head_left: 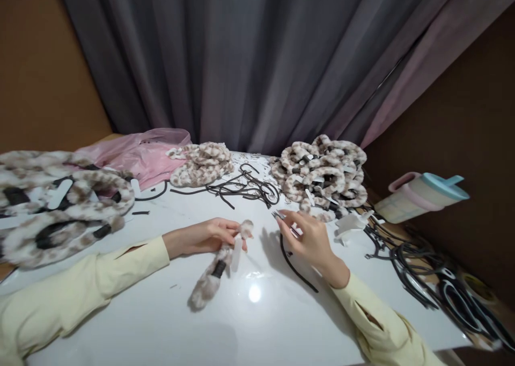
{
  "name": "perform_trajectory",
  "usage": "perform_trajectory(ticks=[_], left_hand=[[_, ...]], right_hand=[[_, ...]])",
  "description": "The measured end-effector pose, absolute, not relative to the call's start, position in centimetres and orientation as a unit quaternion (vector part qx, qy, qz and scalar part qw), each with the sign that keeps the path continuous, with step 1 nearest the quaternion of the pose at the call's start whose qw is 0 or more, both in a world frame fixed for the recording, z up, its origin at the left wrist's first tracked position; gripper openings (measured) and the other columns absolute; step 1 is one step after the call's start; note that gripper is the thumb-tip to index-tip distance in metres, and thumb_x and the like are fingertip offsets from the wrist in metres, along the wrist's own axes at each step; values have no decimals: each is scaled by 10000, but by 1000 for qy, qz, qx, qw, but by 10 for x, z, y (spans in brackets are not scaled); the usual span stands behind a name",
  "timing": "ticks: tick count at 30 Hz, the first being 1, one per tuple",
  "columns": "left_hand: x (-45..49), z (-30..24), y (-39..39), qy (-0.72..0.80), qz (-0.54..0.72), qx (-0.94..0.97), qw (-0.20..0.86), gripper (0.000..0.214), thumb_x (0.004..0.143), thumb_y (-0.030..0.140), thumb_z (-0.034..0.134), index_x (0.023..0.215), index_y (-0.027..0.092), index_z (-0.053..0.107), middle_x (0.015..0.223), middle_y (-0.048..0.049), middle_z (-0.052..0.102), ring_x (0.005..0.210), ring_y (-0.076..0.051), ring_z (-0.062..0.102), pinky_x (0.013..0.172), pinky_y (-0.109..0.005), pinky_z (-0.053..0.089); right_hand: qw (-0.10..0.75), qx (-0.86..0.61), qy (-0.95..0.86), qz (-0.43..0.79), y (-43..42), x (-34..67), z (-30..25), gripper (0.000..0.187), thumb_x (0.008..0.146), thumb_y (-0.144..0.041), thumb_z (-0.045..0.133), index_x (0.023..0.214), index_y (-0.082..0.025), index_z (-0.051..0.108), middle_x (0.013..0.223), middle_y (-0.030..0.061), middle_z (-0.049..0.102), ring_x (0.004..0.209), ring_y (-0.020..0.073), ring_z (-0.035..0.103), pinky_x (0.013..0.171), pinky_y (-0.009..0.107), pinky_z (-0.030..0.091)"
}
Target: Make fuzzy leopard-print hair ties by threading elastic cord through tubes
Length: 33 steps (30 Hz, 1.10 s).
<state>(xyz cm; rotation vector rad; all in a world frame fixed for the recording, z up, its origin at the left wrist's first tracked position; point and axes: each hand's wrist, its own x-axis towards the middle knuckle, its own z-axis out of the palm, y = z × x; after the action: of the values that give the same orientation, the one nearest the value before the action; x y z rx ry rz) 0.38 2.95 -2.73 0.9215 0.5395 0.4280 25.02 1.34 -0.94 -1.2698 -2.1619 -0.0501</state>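
Observation:
My left hand (223,234) is closed on one end of a spotted plush fur strip (207,286), whose other end lies toward me on the table. A black band (218,269) wraps the strip, and a white tag (237,254) hangs from it by my fingers. To the right, my right hand (308,240) is raised in a pinch around a slim tool with metal tips (277,214); its exact kind is unclear. Below that hand a black cord (295,272) lies curved on the white table (257,334). The two hands are apart.
Furry rings are heaped at the left (64,216) and back right (325,167). Behind lie a smaller fur pile (205,165), a pink plastic bag (140,151) and tangled black cords (245,186). A tumbler (422,197), more cords (414,264) and scissors (462,304) are at the right.

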Motion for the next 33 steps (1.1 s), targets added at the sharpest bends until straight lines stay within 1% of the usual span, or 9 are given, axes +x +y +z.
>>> perform_trajectory(ticks=[2,4,7,11,17,20,25,29,33], left_hand=[[2,-28,30,245,199,449,836,297,667,142,619,958,85,648,824,-70,647,679,-134,577,582,-209,426],[0,-29,31,234,198,461,833,298,685,164,603,968,84,648,833,-75,641,667,-135,567,534,-203,402],[-1,-29,30,232,199,477,824,280,732,209,590,975,84,649,828,-83,638,680,-142,562,550,-215,411],[0,-30,29,251,197,484,815,244,755,241,610,936,82,652,725,-64,633,652,-136,557,585,-226,416],[0,-35,32,241,163,477,829,261,683,225,698,892,80,637,757,-84,667,586,-117,567,545,-211,401],[1,-34,32,240,160,475,831,262,683,221,700,892,77,635,730,-78,665,589,-124,583,550,-210,416],[2,-36,31,234,166,476,831,237,709,203,676,907,82,630,738,-78,671,604,-125,602,564,-209,434],[1,-37,31,230,174,487,824,233,721,198,676,915,76,635,747,-80,670,626,-126,608,585,-210,437],[-1,-38,33,220,175,484,829,210,736,204,666,905,84,633,779,-88,670,645,-127,612,587,-213,446]], right_hand=[[195,-550,-809,-74,25,260,-9,340,837,-322,495,1084,-123,616,801,97,685,784,229,612,585,281,415],[98,-583,-803,-76,33,264,-10,425,812,-295,490,1194,-118,553,878,96,687,839,245,608,597,282,396],[31,-595,-800,-71,35,261,-13,497,758,-211,486,1249,-136,508,928,87,688,841,243,614,634,284,383],[35,-617,-782,-84,36,260,-19,538,736,-127,445,1273,-140,472,975,92,680,838,225,621,626,276,363],[60,-686,-716,-114,45,275,-23,409,765,-107,426,1165,-105,509,927,123,669,813,235,609,589,285,344],[72,-686,-713,-128,44,279,-23,364,760,-99,441,1110,-106,542,993,137,652,897,258,581,660,303,378],[83,-628,-761,-137,43,260,-13,335,852,-178,429,1150,-74,542,1168,173,575,1076,291,499,877,372,393],[24,-500,-861,-90,57,224,10,293,871,-127,427,1118,-134,584,1133,111,611,1053,192,539,900,274,402],[-85,-393,-915,-39,78,202,28,332,720,5,534,961,-182,666,969,66,672,934,186,609,805,254,434]])
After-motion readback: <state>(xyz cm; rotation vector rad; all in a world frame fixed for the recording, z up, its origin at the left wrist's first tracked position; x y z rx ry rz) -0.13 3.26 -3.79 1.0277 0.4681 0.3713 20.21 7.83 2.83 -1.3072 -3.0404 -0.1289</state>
